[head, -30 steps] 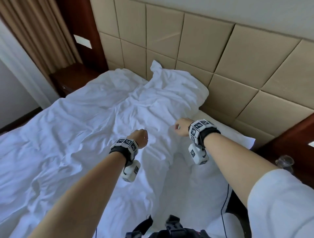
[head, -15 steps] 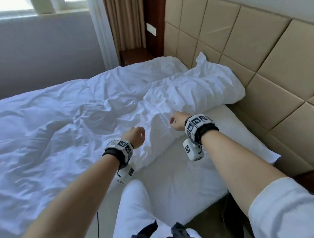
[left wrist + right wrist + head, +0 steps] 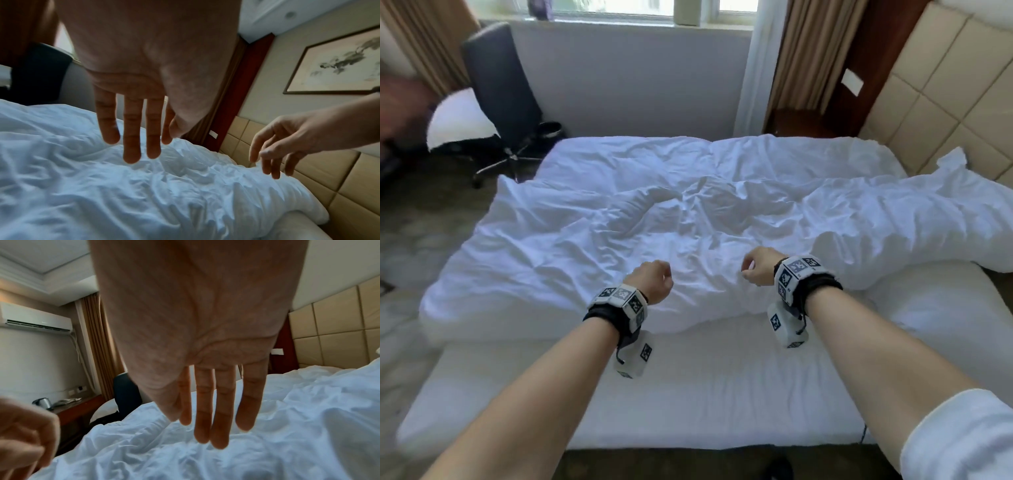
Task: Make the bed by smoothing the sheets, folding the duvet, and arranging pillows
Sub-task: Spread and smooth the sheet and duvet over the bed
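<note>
A crumpled white duvet (image 3: 654,212) lies bunched across the far half of the bed, its right end heaped against the headboard. The near strip of the white sheet (image 3: 688,394) is bare. My left hand (image 3: 654,281) hovers over the duvet's near edge. In the left wrist view its fingers (image 3: 133,138) hang straight down above the duvet (image 3: 102,194) and hold nothing. My right hand (image 3: 758,270) hovers a forearm's width to the right, also over the edge. Its fingers (image 3: 211,418) hang loose above the duvet (image 3: 205,459), empty.
A dark office chair (image 3: 500,85) with a white pillow (image 3: 458,120) on its seat stands beyond the bed's left corner. The padded headboard (image 3: 945,102) is at the right, with a wooden nightstand (image 3: 801,120) in the far corner. A kettle (image 3: 43,403) stands on a desk.
The view has swung left, from the headboard to straight across the bed. Both hands have stayed out in front, now over the middle of the duvet's near edge.
</note>
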Action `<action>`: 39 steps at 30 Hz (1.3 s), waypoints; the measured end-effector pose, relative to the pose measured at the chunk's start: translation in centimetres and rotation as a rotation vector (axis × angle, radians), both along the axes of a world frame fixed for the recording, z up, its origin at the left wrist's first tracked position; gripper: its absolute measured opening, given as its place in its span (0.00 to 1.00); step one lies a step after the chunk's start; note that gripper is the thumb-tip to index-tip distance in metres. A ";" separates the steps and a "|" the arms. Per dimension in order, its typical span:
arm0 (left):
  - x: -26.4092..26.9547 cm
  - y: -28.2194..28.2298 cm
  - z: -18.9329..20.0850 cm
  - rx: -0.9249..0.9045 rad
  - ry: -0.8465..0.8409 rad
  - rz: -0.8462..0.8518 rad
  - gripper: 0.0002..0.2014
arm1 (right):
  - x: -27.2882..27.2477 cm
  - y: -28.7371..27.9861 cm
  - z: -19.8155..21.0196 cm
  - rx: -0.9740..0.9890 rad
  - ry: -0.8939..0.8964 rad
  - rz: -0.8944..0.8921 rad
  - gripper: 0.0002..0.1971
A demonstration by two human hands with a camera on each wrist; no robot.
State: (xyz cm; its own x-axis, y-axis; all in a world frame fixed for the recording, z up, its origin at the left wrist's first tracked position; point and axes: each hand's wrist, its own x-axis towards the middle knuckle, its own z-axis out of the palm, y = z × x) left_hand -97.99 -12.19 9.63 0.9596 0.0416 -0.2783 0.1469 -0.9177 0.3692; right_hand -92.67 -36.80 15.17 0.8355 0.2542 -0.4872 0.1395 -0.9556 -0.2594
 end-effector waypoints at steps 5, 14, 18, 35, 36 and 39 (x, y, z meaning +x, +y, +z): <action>-7.6 17.1 0.2 0.025 0.002 0.084 0.11 | -3.2 13.9 0.5 0.045 -0.019 0.000 0.11; -16.0 40.2 2.6 0.044 0.047 0.263 0.11 | -6.6 40.0 1.3 0.121 0.074 0.152 0.10; -17.7 49.4 2.3 0.003 0.080 0.365 0.08 | -4.5 51.2 1.3 0.142 0.020 0.222 0.10; -10.7 83.2 2.4 0.078 0.141 0.491 0.07 | 1.9 87.0 -3.0 -0.034 -0.071 0.388 0.15; -9.2 84.4 1.4 0.071 0.158 0.447 0.07 | 2.5 87.5 -3.4 -0.046 -0.093 0.364 0.14; -4.5 88.2 -0.8 0.063 0.181 0.273 0.07 | 4.8 88.9 -4.8 -0.080 -0.139 0.255 0.11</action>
State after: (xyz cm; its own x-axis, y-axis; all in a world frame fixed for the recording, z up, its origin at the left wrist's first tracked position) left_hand -102.47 76.04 8.82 0.8458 0.3128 -0.4322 0.4484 -0.8557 0.2582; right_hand -87.88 52.10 10.34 0.8099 0.4293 -0.3997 0.4062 -0.9021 -0.1459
